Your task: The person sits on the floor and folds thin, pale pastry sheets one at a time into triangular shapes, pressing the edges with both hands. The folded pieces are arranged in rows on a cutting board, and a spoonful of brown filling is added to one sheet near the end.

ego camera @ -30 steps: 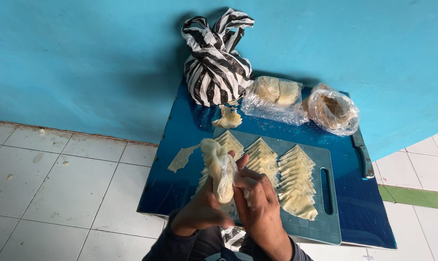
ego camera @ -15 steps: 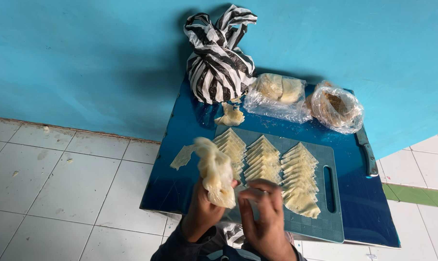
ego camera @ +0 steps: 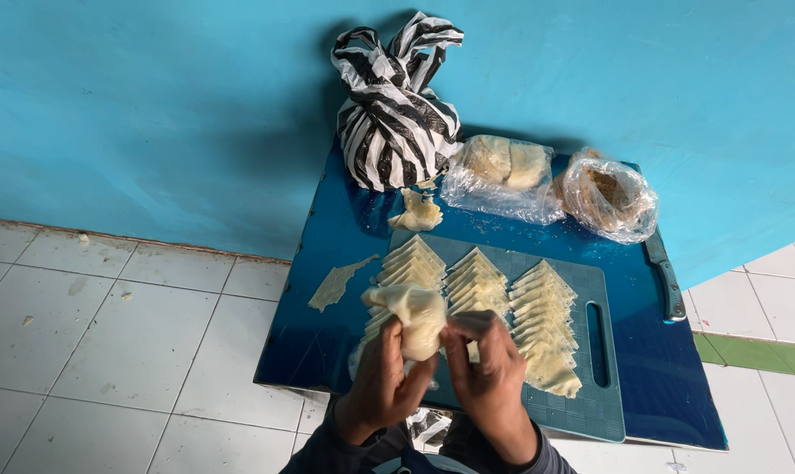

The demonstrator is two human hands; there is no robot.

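Note:
A pale lump of dough [ego camera: 411,312] is pinched between my left hand [ego camera: 380,382] and my right hand [ego camera: 490,377], just above the near left corner of a teal cutting board [ego camera: 604,386]. On the board lie three rows of folded triangular dough pieces [ego camera: 507,298], overlapping like tiles. The board rests on a dark blue table top [ego camera: 345,237]. A flat dough scrap [ego camera: 336,285] lies on the blue top to the left of my hands.
A black-and-white striped plastic bag [ego camera: 393,114] stands at the table's far edge against the turquoise wall. Beside it lie a clear bag of dough [ego camera: 503,171] and a clear bag of brown filling [ego camera: 608,193]. A small dough lump [ego camera: 418,213] sits nearby. White floor tiles surround the table.
The long stretched dough strip I held up has been gathered into a compact lump between both hands, lower and nearer the board.

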